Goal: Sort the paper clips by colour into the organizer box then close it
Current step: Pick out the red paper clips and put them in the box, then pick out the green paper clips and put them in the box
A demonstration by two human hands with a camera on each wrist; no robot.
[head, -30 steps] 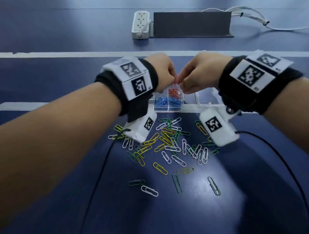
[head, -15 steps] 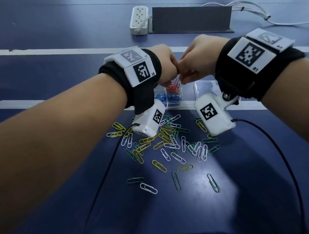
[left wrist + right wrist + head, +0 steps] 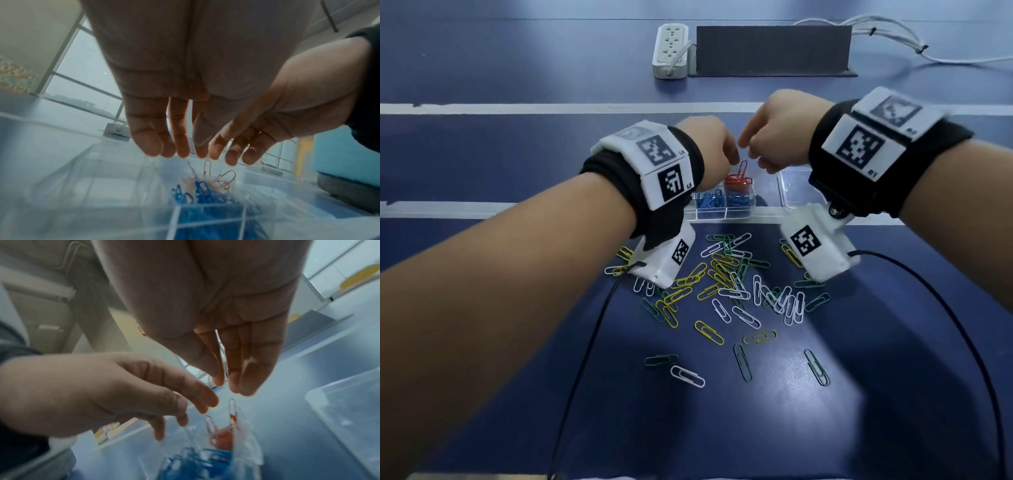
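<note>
A clear organizer box (image 3: 722, 219) sits on the blue table behind a loose pile of yellow, green and white paper clips (image 3: 729, 281). Its compartments hold blue clips (image 3: 710, 202) and red clips (image 3: 738, 181), and some of the red ones stick up on end. My left hand (image 3: 722, 154) and right hand (image 3: 756, 150) hover side by side just above the red compartment, a small gap between them. In the left wrist view my left hand's fingers (image 3: 164, 146) hang relaxed and hold nothing above the red clips (image 3: 207, 167). My right hand's fingers (image 3: 236, 378) are likewise relaxed and bare over the red clips (image 3: 222, 433).
The box's clear lid (image 3: 796, 186) lies open to the right. A white power strip (image 3: 671, 51) and a dark grey block (image 3: 774, 51) stand at the back. Black cables (image 3: 945, 308) run from both wrist cameras across the table. Single clips (image 3: 688, 377) lie nearer me.
Both hands were pinched together over the box with red clips. They have since opened and parted a little, and the red clips now lie in the red compartment.
</note>
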